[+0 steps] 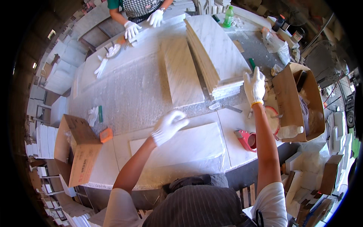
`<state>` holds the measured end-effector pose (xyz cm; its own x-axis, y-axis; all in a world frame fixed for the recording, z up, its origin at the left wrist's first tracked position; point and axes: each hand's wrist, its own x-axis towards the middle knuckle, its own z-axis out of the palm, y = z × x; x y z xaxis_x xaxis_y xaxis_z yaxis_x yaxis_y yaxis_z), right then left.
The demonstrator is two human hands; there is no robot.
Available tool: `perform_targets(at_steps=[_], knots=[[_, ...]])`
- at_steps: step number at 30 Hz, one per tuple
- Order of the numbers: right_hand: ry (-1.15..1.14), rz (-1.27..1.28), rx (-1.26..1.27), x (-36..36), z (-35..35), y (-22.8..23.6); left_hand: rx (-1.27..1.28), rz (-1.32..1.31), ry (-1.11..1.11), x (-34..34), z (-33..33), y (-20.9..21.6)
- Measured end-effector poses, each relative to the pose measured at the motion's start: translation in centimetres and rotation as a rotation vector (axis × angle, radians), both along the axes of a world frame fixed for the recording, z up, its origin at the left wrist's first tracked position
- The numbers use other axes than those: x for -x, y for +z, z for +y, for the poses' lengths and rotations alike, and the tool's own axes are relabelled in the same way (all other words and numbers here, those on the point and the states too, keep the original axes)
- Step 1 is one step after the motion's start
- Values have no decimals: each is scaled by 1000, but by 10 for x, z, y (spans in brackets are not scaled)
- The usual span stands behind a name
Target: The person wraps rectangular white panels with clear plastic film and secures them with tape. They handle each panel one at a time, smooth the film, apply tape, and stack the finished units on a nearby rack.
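My left hand, in a white knit glove, hovers with fingers apart over a white marble slab at the table's near edge. What looks like clear film shows at the slab's right end. My right hand, gloved too, reaches to the right side of a stack of grey-veined marble slabs, its thumb and fingers apart. Just beyond its fingertips is a small green block; I cannot tell whether they touch. A single marble slab lies left of the stack.
An open cardboard box stands right, near a red tape dispenser and a plastic bottle. Another box, an orange item and a green block are left. Across the table, a co-worker's gloved hands rest near the edge.
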<state>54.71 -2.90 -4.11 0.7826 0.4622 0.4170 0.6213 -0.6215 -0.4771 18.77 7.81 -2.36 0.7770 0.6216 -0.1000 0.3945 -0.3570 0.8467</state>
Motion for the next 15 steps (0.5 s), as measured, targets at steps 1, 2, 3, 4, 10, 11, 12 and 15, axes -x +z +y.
perform_targets(at_steps=[1, 2, 3, 4, 10, 11, 12, 15], knots=[[14, 57, 78, -12, 4, -1, 46, -19, -20, -27, 3, -1], [28, 92, 81, -17, 7, -2, 40, -15, -52, -51, 8, -1], [48, 128, 84, -18, 9, -3, 35, -9, -79, -71, 11, 2], [38, 72, 84, -19, 9, -2, 29, -5, -106, -90, 17, 5], [61, 62, 1, 4, 8, 4, 540, 90, 129, -170, 55, 10], [99, 68, -28, 12, 8, 6, 595, 99, 199, -177, 61, 15], [167, 66, -83, 30, 13, 9, 618, -62, 111, -176, 79, -17], [245, 73, -200, 64, 15, 9, 773, -145, 117, -183, 103, -26]])
